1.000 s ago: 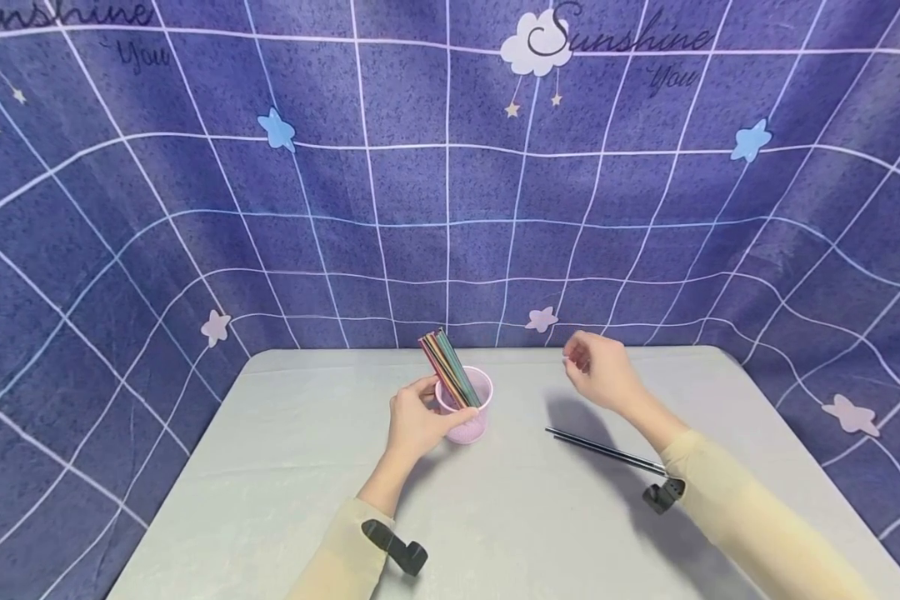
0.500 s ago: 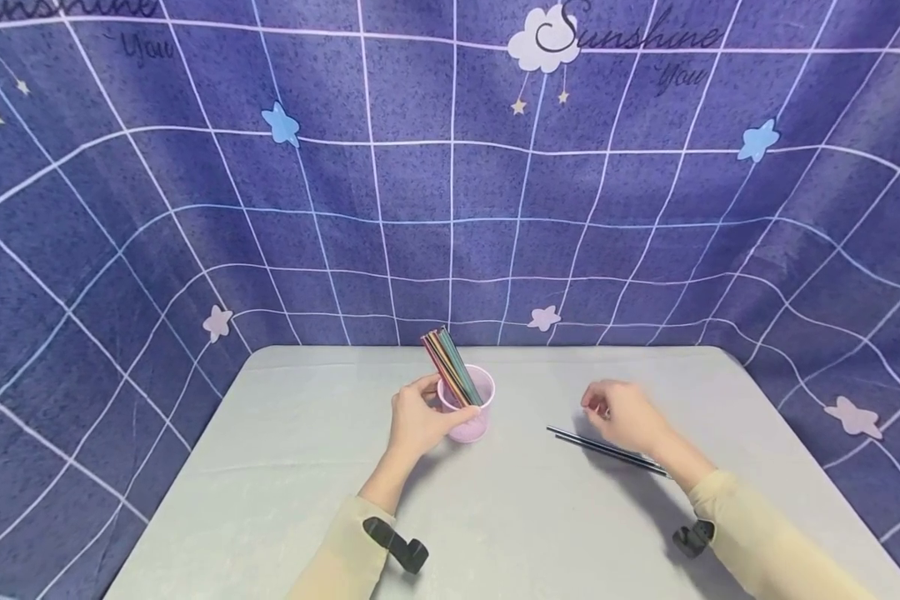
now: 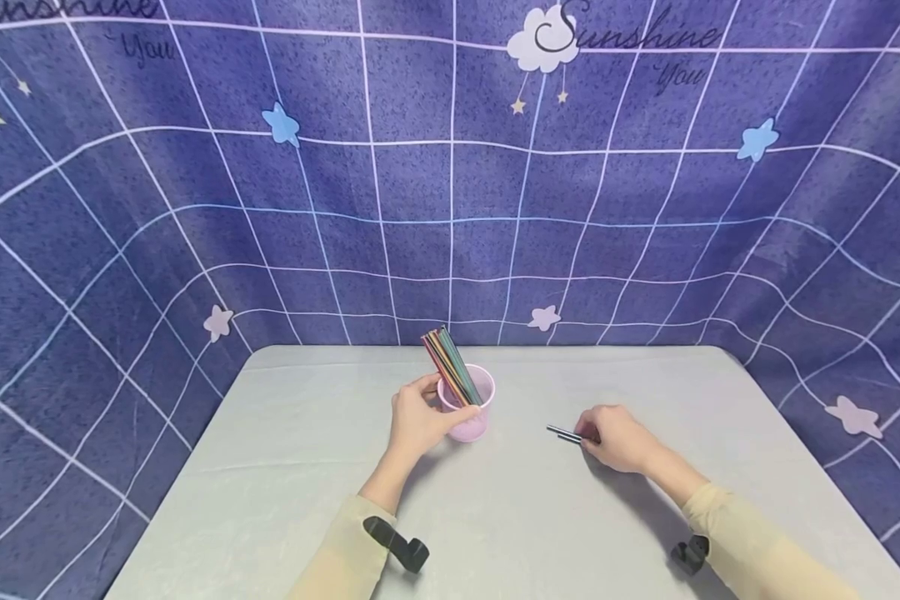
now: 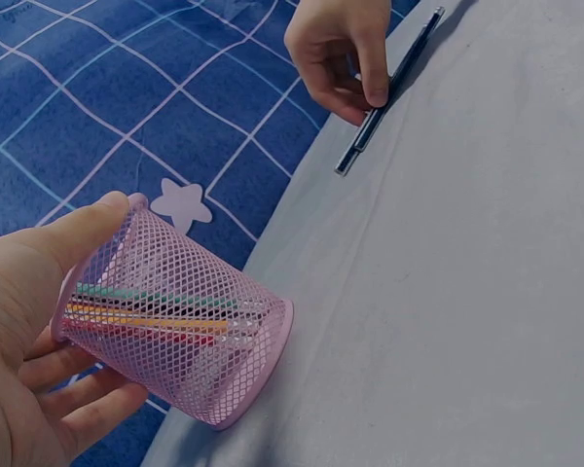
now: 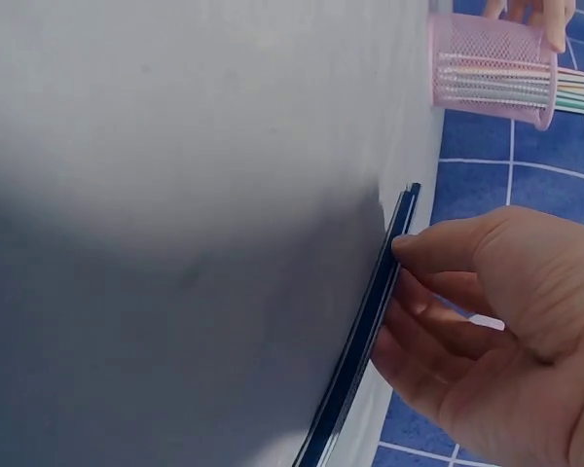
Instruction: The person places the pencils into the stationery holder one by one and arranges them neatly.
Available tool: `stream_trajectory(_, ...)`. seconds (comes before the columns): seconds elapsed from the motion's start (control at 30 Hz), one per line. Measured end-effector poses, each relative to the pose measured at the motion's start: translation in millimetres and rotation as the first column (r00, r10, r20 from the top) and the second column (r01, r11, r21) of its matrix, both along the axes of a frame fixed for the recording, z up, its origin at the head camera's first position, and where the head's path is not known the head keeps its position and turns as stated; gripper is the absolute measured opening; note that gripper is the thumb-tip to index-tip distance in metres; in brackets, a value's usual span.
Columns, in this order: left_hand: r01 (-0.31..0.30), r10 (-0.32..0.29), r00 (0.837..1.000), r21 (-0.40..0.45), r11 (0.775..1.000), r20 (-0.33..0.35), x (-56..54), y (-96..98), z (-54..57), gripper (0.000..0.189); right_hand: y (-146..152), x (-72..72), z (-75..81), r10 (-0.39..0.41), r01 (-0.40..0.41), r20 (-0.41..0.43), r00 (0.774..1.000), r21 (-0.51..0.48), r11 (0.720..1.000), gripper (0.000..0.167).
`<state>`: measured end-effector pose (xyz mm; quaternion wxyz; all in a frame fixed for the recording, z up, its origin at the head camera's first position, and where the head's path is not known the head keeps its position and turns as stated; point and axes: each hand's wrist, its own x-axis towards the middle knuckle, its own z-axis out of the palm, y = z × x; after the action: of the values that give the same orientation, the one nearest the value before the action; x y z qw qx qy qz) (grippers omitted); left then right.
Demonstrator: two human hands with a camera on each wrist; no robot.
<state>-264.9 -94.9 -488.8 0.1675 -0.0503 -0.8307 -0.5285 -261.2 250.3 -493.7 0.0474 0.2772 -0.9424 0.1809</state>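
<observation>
On the left, my left hand (image 3: 418, 423) grips a pink mesh pencil cup (image 3: 467, 431) by its rim, thumb on the near side and fingers round the far side. A bundle of coloured pencils (image 3: 448, 365) leans left inside it, with red, yellow and green among them. To the right, my right hand (image 3: 618, 439) is down at the table and pinches two dark pencils (image 5: 358, 341) lying side by side. In the right wrist view, the thumb is on one side of them and the fingers on the other. The head view hides their right ends under the hand.
A pale grey cloth covers the table (image 3: 285, 483). Behind it hangs a purple-blue curtain (image 3: 412, 250) with a grid and stars, which also runs down both sides. Black camera mounts sit on both wrists.
My right hand has come down and toward me onto the dark pencils, and its fingers have closed on them. The left hand and the cup have stayed where they were.
</observation>
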Motion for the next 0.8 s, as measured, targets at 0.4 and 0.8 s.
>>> stream_trajectory(0.4, 0.003, -0.003, 1.0, 0.001, 1.0, -0.023, -1.6, -1.0, -1.2, 0.069, 1.3, -14.0, 22.7, -0.01, 0.008, -0.038, 0.999, -0.051, 0.999, 0.013)
stream_trajectory(0.8, 0.002, -0.002, 1.0, 0.006, 1.0, -0.024, -1.1, -0.2, -0.9, 0.067, -31.4, -40.4, 101.4, -0.137, 0.066, -0.209, 0.968, -0.316, 0.946, 0.007)
